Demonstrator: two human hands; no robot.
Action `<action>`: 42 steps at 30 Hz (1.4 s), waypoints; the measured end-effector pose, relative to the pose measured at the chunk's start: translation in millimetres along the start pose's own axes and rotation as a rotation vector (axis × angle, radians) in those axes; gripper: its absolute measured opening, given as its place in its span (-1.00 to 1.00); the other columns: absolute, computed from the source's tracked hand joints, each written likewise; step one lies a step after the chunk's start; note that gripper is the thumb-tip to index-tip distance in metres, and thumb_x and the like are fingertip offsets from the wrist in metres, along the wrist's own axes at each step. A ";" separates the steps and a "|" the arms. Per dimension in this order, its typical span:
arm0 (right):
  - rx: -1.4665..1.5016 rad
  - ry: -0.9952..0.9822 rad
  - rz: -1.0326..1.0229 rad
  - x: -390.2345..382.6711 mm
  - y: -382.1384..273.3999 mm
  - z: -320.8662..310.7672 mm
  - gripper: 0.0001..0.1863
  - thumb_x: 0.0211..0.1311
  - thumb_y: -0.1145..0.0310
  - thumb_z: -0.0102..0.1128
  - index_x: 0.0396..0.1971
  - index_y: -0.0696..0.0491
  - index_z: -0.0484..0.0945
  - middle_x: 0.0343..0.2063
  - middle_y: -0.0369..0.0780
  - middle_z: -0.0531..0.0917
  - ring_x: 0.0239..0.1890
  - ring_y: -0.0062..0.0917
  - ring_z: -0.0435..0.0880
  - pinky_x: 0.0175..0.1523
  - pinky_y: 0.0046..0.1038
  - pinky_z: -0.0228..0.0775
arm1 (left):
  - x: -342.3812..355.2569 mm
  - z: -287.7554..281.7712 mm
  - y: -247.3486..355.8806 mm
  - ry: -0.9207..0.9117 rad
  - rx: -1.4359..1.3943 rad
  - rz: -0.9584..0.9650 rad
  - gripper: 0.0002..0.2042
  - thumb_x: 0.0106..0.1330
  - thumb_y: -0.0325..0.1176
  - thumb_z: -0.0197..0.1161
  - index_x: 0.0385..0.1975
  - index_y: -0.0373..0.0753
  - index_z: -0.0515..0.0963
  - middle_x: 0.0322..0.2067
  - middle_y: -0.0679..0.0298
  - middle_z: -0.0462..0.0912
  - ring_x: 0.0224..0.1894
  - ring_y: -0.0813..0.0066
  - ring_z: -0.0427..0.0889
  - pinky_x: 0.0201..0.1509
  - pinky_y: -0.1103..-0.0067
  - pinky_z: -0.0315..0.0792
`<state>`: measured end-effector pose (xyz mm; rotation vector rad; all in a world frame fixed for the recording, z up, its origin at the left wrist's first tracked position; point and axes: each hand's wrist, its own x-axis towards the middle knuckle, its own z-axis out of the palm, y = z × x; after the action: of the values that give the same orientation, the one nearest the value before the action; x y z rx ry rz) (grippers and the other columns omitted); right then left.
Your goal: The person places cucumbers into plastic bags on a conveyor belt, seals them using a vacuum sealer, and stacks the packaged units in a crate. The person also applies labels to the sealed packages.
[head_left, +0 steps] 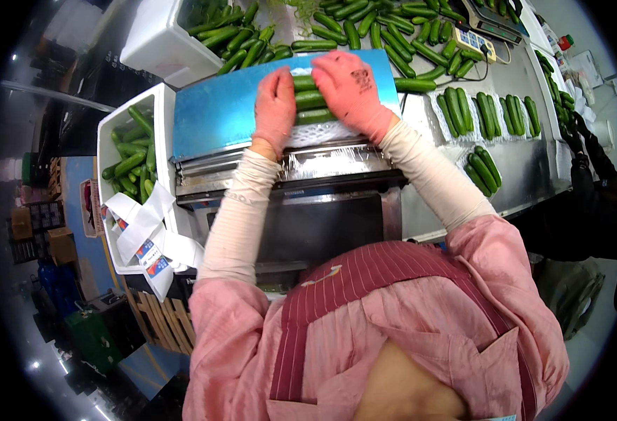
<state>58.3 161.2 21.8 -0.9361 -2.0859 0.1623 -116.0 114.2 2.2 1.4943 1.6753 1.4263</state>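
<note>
Several green cucumbers (310, 99) lie side by side on a piece of white foam netting (317, 133), on top of a blue-covered wrapping machine (214, 109). My left hand (275, 107), in a pink glove, grips their left ends with bent fingers. At the other ends, my right hand (350, 91) curls over the cucumbers, its glove also pink. Its fingertips are partly hidden. Clear film (333, 160) stretches along the near side of the machine, just below the netting.
Loose cucumbers (400, 42) cover the metal table's far side. Netted bundles (487, 114) sit at right, near a power strip (474, 43) and a scale (489, 19). Two white foam boxes hold cucumbers; white label strips (143, 231) hang over the nearer box (160, 133). A dark-sleeved person's arm (589, 151) is far right.
</note>
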 end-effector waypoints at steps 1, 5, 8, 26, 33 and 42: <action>0.117 0.077 0.083 -2.6 2.6 -5.9 -0.67 0.33 0.19 0.14 -0.04 0.07 0.59 -0.13 -0.12 0.66 -0.03 -0.22 0.59 0.09 -0.23 0.41 | -1.9 -9.6 5.7 0.009 -0.033 -0.010 -0.60 0.48 -0.13 0.12 0.11 -0.32 0.50 0.06 0.02 0.57 0.09 0.16 0.56 0.23 0.45 0.37; 0.414 0.018 0.249 -24.8 14.4 -83.4 -0.48 0.27 0.24 0.28 0.20 0.09 0.46 -0.04 -0.10 0.62 0.00 -0.24 0.59 0.13 -0.30 0.41 | -19.6 -78.4 6.7 -0.088 -0.147 -0.204 -0.51 0.39 -0.18 0.28 0.20 -0.34 0.43 0.13 0.10 0.54 0.17 0.31 0.50 0.28 0.47 0.34; 0.127 -0.206 0.010 -55.9 31.6 -137.0 -0.39 0.14 0.33 0.38 0.22 0.05 0.45 -0.02 -0.11 0.61 -0.01 -0.25 0.57 0.12 -0.31 0.39 | -48.7 -137.5 -5.5 -0.191 0.591 0.233 -0.65 0.24 -0.51 0.33 0.05 -0.24 0.55 0.05 0.16 0.58 0.21 0.22 0.50 0.27 0.41 0.38; -0.229 -0.609 -0.676 -59.9 27.9 -129.1 -0.53 0.02 0.37 0.26 0.02 -0.21 0.56 -0.17 -0.38 0.60 -0.14 -0.43 0.55 0.14 -0.30 0.31 | -37.7 -150.7 25.9 -0.774 0.875 0.784 -0.51 -0.22 -0.38 0.49 -0.17 -0.21 0.58 -0.26 0.27 0.58 -0.14 0.21 0.56 -0.01 0.28 0.44; -0.149 -0.516 -0.588 -78.8 24.8 -107.4 -0.71 0.07 0.40 0.21 -0.15 -0.14 0.58 -0.31 -0.39 0.58 -0.30 -0.50 0.57 -0.17 -0.36 0.38 | -48.0 -135.7 15.2 -0.678 0.820 0.887 -0.79 0.01 -0.45 0.31 -0.31 -0.15 0.58 -0.41 0.34 0.55 -0.37 0.30 0.54 -0.30 0.39 0.40; 0.755 -0.120 0.412 -79.5 -37.5 -165.2 -0.82 0.36 0.58 0.10 -0.15 0.23 0.65 -0.28 -0.17 0.63 -0.31 -0.56 0.69 -0.11 -0.54 0.53 | -92.2 -143.4 66.2 0.003 -0.440 -0.333 -0.82 0.48 -0.30 0.16 -0.14 -0.29 0.52 0.03 0.17 0.54 -0.39 0.48 0.66 -0.31 0.62 0.55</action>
<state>188.4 48.1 94.5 -0.8625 -1.6777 1.1519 -184.8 -33.4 85.4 0.9263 1.4087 1.4835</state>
